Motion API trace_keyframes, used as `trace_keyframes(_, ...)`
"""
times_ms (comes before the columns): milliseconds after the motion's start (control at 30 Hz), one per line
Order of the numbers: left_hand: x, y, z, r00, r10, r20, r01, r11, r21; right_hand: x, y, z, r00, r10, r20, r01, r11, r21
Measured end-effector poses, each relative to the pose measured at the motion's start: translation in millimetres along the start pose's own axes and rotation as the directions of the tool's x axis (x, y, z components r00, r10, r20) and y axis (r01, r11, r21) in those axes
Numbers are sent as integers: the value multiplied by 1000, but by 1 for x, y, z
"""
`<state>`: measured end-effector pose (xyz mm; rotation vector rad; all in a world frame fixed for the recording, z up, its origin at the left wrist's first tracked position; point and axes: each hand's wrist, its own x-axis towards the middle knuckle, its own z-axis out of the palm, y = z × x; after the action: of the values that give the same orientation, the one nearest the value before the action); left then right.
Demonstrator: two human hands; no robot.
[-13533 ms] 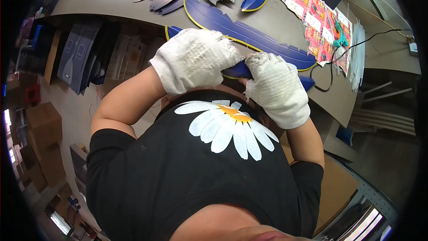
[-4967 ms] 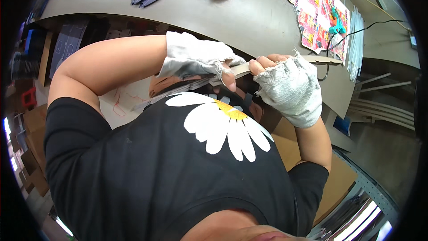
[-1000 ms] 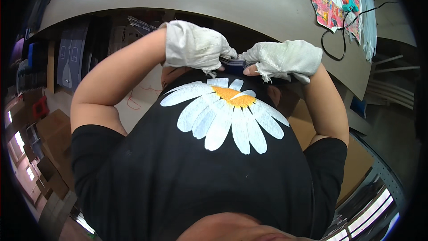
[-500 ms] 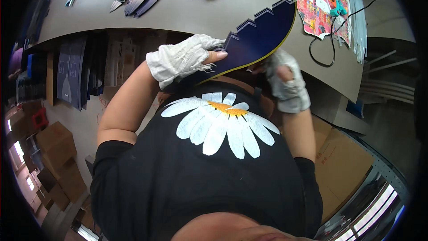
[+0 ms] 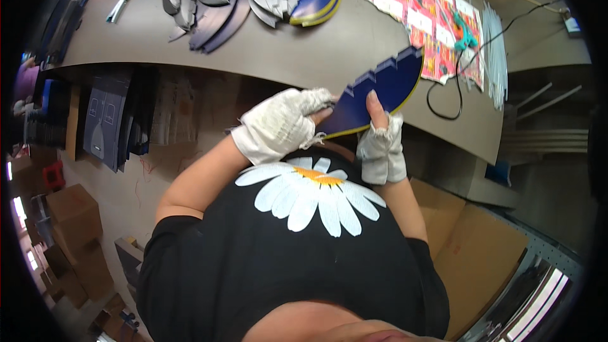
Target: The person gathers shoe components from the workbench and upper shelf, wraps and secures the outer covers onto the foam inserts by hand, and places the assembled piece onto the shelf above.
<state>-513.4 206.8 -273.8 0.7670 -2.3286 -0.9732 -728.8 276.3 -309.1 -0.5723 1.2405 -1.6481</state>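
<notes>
Blue piece [image 5: 380,92] lowered toward table [image 5: 278,57], left hand [image 5: 282,123] and right hand [image 5: 380,149] both gripping it

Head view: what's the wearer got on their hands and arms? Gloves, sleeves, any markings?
Both hands wear off-white knit work gloves. The left hand's glove is fuller, with a frayed cuff and loose threads. The right hand's glove is cut short at the fingers, leaving fingertips bare, edges ragged. Forearms are bare. Short black sleeves belong to a black T-shirt printed with a large white daisy with an orange centre. No markings visible on the gloves.
</notes>
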Motion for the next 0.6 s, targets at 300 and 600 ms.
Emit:
trace_keyframes(300, 2, -4, -6, 1000, 6, -2, -6, 1000, 13, 3, -10, -3, 962, 19, 274, 59, 960, -273)
trace_keyframes(600, -14, 19, -51, 998, -54, -11, 55, 980, 190, 29, -65, 1, 1000, 20, -8, -17, 966, 258)
